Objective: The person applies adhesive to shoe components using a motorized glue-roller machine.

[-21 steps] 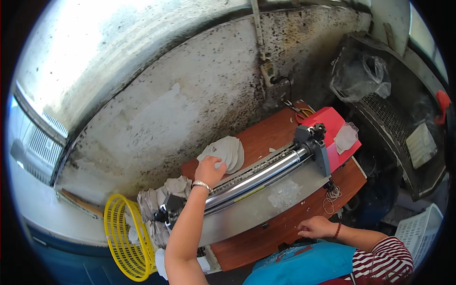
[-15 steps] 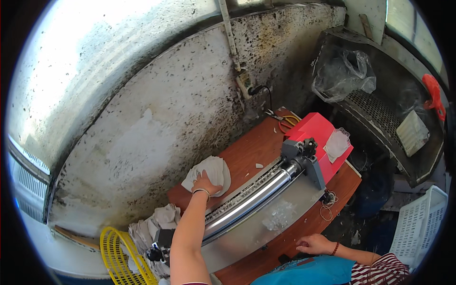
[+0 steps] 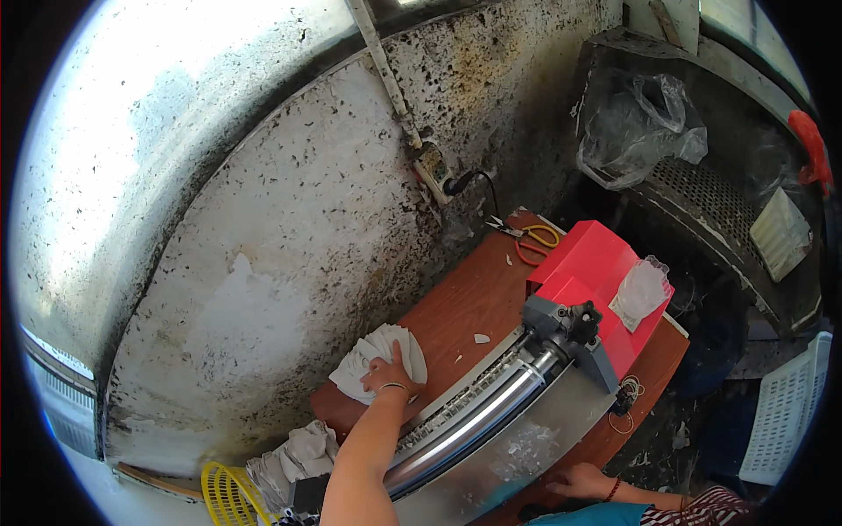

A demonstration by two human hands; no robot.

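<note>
My left hand (image 3: 388, 377) rests on a stack of round, thin white sheets (image 3: 355, 368) behind the roller machine. Its thumb stands up away from the bent fingers, and I see no sheet lifted between them. The layers of the stack show fanned at the left; what the sheets are made of, I cannot tell. In front of that arm lies the machine's long shiny metal roller (image 3: 465, 430), with a red housing (image 3: 583, 263) at its right end. My right hand (image 3: 583, 482) is low by the machine's front edge, fingers loosely bent and apart, holding nothing visible.
Crumpled whitish pieces (image 3: 294, 456) lie left of the machine beside a yellow basket (image 3: 230, 493). Pliers (image 3: 526, 238) with orange handles lie at the table's far end. A clear plastic bag (image 3: 645, 131) sits in a dark metal trough. At right stands a white crate (image 3: 787, 408).
The view has shifted a little. My left hand has gone from spread flat on the stack to bent fingers with the thumb raised, and the layers look more fanned. My right hand stays low.
</note>
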